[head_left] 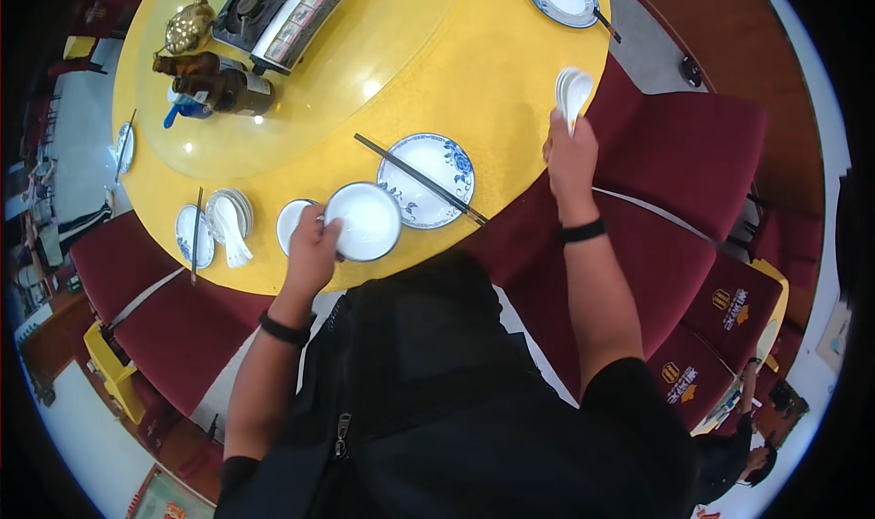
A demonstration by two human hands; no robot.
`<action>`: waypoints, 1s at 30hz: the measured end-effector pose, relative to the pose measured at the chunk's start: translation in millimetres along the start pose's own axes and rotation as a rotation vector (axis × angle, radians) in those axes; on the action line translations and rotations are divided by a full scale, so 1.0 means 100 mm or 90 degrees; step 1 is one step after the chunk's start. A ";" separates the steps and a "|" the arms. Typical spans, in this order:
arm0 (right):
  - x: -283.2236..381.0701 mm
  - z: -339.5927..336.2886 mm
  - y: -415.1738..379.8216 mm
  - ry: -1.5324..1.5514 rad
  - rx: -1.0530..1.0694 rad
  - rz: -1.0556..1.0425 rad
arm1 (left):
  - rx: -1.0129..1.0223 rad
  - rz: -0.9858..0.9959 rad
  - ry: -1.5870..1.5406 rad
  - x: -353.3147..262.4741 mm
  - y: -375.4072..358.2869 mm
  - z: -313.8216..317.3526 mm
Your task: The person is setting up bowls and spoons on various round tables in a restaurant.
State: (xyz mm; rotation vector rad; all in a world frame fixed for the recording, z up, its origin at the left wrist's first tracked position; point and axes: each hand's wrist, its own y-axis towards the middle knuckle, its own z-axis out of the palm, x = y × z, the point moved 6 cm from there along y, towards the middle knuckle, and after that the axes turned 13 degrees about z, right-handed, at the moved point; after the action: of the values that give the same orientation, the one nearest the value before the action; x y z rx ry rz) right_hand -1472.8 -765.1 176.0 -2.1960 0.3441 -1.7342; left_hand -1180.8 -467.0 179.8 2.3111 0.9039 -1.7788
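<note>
My left hand (313,253) grips a white bowl (367,220) by its rim, thumb over the edge, at the near side of the table. Partly hidden behind that hand and bowl is another white bowl (291,220). My right hand (572,151) is closed around the handles of several white soup spoons (573,91), held up near the table's right edge. Between the two hands lies a plate with a blue flower pattern (452,162). A pair of dark chopsticks (415,176) rests across it, the ends reaching past the table's edge.
On the round yellow table (510,109) stand brown bottles (228,91), a portable gas stove (296,22) and a gold teapot (189,27). Left are stacked bowls with spoons (230,216) and a plate (187,238). Maroon chairs (674,145) surround it. Another person (729,455) is at lower right.
</note>
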 end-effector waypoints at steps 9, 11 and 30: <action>-0.36 -0.18 -0.78 0.147 0.085 0.150 | 0.091 -0.019 0.105 0.14 0.28 0.62; -0.39 -0.22 -0.82 0.153 0.078 0.147 | 0.092 -0.007 0.120 0.19 0.29 0.66; 0.04 -0.28 0.48 -0.151 -0.010 -0.023 | 0.077 -0.053 0.070 0.14 0.28 0.78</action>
State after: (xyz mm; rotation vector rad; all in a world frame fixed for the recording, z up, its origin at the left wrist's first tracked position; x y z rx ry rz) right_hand -1499.2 -813.3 166.3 -2.3998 0.2620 -1.4713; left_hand -1231.8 -516.3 134.0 2.5034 0.9469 -1.8001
